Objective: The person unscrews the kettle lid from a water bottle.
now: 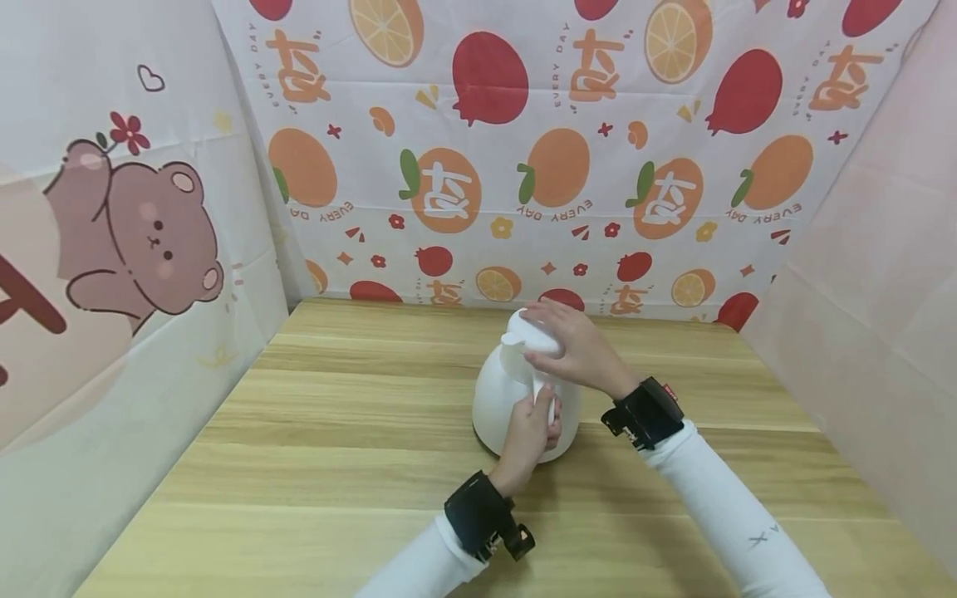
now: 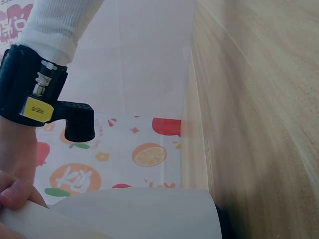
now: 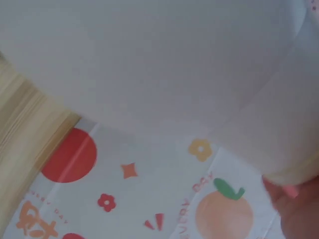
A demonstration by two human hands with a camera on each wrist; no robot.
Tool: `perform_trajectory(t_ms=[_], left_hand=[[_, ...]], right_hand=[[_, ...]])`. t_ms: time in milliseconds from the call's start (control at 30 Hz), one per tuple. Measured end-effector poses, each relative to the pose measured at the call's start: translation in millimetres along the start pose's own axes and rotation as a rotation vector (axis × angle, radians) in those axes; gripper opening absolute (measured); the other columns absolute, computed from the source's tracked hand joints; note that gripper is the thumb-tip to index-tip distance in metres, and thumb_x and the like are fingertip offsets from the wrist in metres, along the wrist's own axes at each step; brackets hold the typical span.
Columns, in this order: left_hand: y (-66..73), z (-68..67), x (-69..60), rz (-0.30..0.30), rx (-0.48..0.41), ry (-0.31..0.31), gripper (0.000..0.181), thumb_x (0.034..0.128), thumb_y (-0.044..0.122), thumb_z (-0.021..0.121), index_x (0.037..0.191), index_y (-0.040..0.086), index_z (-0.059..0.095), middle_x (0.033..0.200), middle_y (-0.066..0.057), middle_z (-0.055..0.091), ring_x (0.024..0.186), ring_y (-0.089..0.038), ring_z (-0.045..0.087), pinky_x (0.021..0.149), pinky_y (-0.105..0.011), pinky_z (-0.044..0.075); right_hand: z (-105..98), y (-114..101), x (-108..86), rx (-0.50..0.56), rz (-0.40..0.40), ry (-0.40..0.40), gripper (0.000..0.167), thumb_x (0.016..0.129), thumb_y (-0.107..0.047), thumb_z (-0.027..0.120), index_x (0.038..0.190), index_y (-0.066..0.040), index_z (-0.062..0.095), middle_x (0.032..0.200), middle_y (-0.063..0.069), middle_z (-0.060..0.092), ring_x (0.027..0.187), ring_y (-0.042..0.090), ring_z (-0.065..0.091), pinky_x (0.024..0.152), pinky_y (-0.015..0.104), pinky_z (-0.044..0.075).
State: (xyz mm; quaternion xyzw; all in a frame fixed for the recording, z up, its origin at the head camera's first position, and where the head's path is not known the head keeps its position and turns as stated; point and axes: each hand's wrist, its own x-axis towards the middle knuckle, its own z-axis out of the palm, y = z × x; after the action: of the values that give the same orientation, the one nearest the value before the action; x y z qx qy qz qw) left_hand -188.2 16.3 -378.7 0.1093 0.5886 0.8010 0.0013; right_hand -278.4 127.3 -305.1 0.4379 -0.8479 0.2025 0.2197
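Note:
A white jug (image 1: 495,404) with a rounded body, a handle and a domed lid (image 1: 532,334) stands upright on the wooden table. My left hand (image 1: 529,428) grips the handle on the near side, fingers curled round it. Over the top, my right hand (image 1: 571,342) holds the lid, with the thumb on the near side and the fingers across the far side. The left wrist view shows part of the jug's body (image 2: 149,214) below the hand. In the right wrist view the white body (image 3: 149,64) fills the upper part, and a fingertip (image 3: 299,214) shows at lower right.
The wooden table (image 1: 299,448) extends around the jug. Behind it hangs a fruit-print cloth (image 1: 463,274), with a bear-print cloth (image 1: 247,249) on the left and a pale cloth (image 1: 860,291) on the right. Each wrist wears a black strap with a camera.

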Motion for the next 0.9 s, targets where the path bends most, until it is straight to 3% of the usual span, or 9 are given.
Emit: perform_trajectory(t_ms=[233, 333, 533, 733, 900], left_hand=[[27.3, 5.5, -13.2, -0.012, 0.009, -0.006, 0.036, 0.1013, 0.017, 0.034, 0.068, 0.004, 0.041, 0.046, 0.004, 0.030, 0.039, -0.003, 0.028, 0.040, -0.016, 0.024], [17.5, 3.5, -8.8, -0.021, -0.006, -0.009, 0.037, 0.1014, 0.019, 0.035, 0.069, 0.004, 0.041, 0.047, 0.003, 0.030, 0.039, -0.004, 0.028, 0.040, -0.017, 0.024], [-0.5, -0.1, -1.0, -0.027, -0.003, -0.004, 0.038, 0.1006, 0.028, 0.038, 0.070, 0.006, 0.043, 0.048, 0.003, 0.031, 0.040, -0.005, 0.029, 0.039, -0.018, 0.024], [-1.6, 0.0, -0.6, -0.007, 0.013, 0.006, 0.039, 0.0995, 0.032, 0.039, 0.071, 0.006, 0.043, 0.048, 0.004, 0.032, 0.041, -0.006, 0.029, 0.040, -0.018, 0.025], [-1.6, 0.1, -0.8, -0.008, 0.023, 0.007, 0.040, 0.0991, 0.035, 0.039, 0.071, 0.007, 0.043, 0.048, 0.004, 0.032, 0.041, -0.006, 0.029, 0.040, -0.018, 0.025]], right_hand=[[4, -17, -0.7, -0.140, 0.077, 0.158, 0.052, 0.078, -0.038, 0.070, 0.116, -0.005, 0.058, 0.121, 0.012, 0.054, 0.115, 0.027, 0.045, 0.094, 0.047, 0.034], [5, -18, -2.9, -0.154, 0.101, 0.174, 0.048, 0.078, -0.037, 0.070, 0.112, -0.006, 0.061, 0.117, 0.012, 0.056, 0.112, 0.026, 0.047, 0.090, 0.045, 0.038], [2, -15, -5.6, -0.105, 0.076, 0.126, 0.047, 0.080, -0.034, 0.067, 0.115, -0.005, 0.059, 0.121, 0.011, 0.054, 0.114, 0.027, 0.046, 0.091, 0.046, 0.037], [-2, -1, -7.8, 0.026, 0.026, 0.034, 0.048, 0.082, -0.028, 0.067, 0.123, -0.007, 0.054, 0.129, 0.010, 0.049, 0.122, 0.025, 0.040, 0.097, 0.048, 0.032], [-3, 8, -10.0, 0.122, -0.014, 0.005, 0.051, 0.081, -0.024, 0.067, 0.126, -0.008, 0.051, 0.133, 0.007, 0.046, 0.125, 0.024, 0.036, 0.097, 0.050, 0.031]])
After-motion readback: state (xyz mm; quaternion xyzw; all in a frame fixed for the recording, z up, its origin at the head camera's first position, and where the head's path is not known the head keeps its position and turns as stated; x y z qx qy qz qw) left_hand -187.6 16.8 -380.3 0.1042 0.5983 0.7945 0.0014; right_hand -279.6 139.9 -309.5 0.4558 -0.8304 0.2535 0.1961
